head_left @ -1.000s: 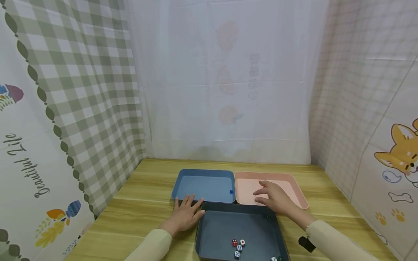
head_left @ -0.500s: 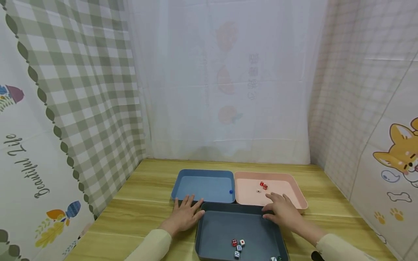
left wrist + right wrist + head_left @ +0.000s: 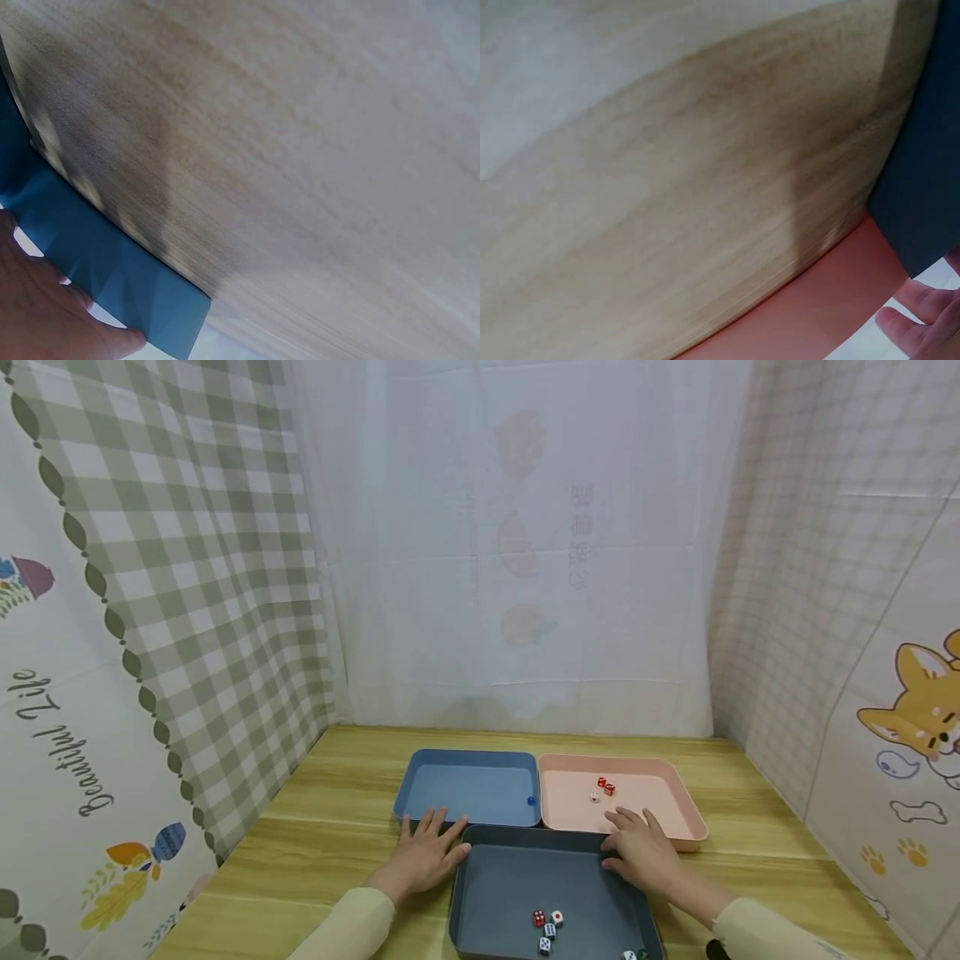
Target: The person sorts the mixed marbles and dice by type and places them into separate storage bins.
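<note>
Yellowish wood-grain table [image 3: 345, 810], bounded by hanging cloth, carries a dark grey rectangular tray [image 3: 517, 868], taken as reference. Left hand [image 3: 423, 856]: fingers straight and spread apart, lying outside the grey tray's far-left corner, thumb at its rim. Right hand [image 3: 645, 856]: over the far-right corner, fingers bent; whether anything is held between them cannot be told. Within the grey tray, toward its near side, sit one red die [image 3: 538, 917], one white die with a red spot [image 3: 557, 918] and two white dice with dark spots [image 3: 544, 946], clustered. Near its right wall, partly cut off, lie another white die [image 3: 629, 956] and a dark green die [image 3: 642, 954]. Adjoining its far side: at left, a blue rectangular tray [image 3: 465, 785] containing one small blue die [image 3: 531, 801]; at right, a pink rectangular tray [image 3: 652, 777] containing two red dice [image 3: 609, 789] and one plain-looking white die [image 3: 595, 797]. Well beyond the grey tray hangs a white sheet [image 3: 420, 568].
</note>
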Demonstrator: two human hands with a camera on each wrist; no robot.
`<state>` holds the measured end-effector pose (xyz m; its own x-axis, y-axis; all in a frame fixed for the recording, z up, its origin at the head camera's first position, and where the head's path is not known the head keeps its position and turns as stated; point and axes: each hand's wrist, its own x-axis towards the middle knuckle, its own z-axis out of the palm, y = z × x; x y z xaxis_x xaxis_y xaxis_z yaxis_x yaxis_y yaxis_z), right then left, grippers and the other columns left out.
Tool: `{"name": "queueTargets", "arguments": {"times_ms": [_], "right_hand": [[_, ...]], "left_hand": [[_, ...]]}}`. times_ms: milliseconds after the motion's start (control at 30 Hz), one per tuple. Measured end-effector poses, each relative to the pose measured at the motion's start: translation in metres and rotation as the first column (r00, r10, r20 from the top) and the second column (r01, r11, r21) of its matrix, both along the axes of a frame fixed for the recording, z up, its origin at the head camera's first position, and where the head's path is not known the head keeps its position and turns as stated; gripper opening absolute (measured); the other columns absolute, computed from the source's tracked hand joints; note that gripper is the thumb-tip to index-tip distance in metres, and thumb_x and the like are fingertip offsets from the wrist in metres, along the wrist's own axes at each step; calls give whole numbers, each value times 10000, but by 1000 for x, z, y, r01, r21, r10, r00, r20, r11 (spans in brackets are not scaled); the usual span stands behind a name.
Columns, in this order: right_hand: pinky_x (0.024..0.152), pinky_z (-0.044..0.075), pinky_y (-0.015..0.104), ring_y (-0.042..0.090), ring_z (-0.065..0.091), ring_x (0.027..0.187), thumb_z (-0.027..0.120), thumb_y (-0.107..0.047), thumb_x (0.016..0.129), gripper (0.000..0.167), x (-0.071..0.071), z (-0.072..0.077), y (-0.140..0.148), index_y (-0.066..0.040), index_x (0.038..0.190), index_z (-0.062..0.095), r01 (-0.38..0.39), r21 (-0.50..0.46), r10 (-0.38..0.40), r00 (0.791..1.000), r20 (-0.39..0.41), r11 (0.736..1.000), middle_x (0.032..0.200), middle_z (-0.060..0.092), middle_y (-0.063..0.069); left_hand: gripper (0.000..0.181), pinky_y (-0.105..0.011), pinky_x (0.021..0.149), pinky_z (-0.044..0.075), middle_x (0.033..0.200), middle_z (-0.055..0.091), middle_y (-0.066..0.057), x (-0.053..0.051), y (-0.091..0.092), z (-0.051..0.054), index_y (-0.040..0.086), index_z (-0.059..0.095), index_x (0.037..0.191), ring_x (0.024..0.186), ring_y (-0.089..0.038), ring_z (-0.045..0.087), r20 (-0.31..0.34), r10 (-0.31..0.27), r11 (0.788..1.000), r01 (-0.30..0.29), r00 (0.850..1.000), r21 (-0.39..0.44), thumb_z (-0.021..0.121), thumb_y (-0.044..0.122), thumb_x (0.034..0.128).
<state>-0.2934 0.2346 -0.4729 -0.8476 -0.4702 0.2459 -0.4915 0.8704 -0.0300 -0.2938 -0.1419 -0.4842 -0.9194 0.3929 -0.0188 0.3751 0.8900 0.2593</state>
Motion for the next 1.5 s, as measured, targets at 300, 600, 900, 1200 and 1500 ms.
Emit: {"name": "queueTargets", "arguments": {"times_ms": [300, 600, 900, 1200, 1500], "right_hand": [[1008, 274, 729, 438, 506, 1254, 883, -189, 708, 138, -2, 0, -5, -171, 769, 761, 13, -2, -13, 1000, -3, 1000, 1229, 647, 202], [999, 270, 743, 433, 523, 1237, 892, -141, 684, 184, -5, 0, -5, -190, 711, 717, -9, 9, 9, 1000, -16, 1000, 1194, 661, 188], [995, 256, 755, 441, 524, 1238, 861, -207, 738, 95, -4, -2, -8, -167, 753, 776, -86, -27, 85, 996, -15, 996, 1205, 660, 206], [1017, 236, 745, 451, 487, 1282, 844, -220, 775, 73, -6, 4, -15, -192, 772, 777, -110, -125, 108, 994, -27, 986, 1261, 633, 210], [1042, 234, 727, 474, 461, 1301, 845, -199, 789, 58, -14, 15, -29, -168, 809, 800, -60, -204, 59, 998, -10, 977, 1292, 612, 222]], "left_hand": [[616, -724, 1091, 79, 1594, 263, -191, 0, 0, 0, 218, 372, 1558, 1464, -422, 212, 1, 2, 1000, -2, 1000, 5, 319, 561, 1049], [612, -730, 1086, 82, 1591, 269, -196, 0, 0, 1, 213, 379, 1554, 1460, -429, 218, -4, -6, 1000, 6, 1000, 8, 325, 555, 1050], [607, -727, 1089, 82, 1593, 266, -190, 1, 0, 1, 220, 377, 1555, 1462, -426, 216, -2, -1, 1000, 1, 1000, 3, 332, 553, 1049], [610, -725, 1090, 79, 1595, 263, -188, 1, -1, 0, 227, 374, 1557, 1462, -427, 215, 4, 2, 1000, -2, 1000, 10, 324, 559, 1048], [620, -725, 1091, 69, 1598, 257, -188, -2, -2, -5, 231, 371, 1558, 1466, -430, 201, -12, -3, 1000, 3, 1000, 14, 299, 574, 1047]]}}
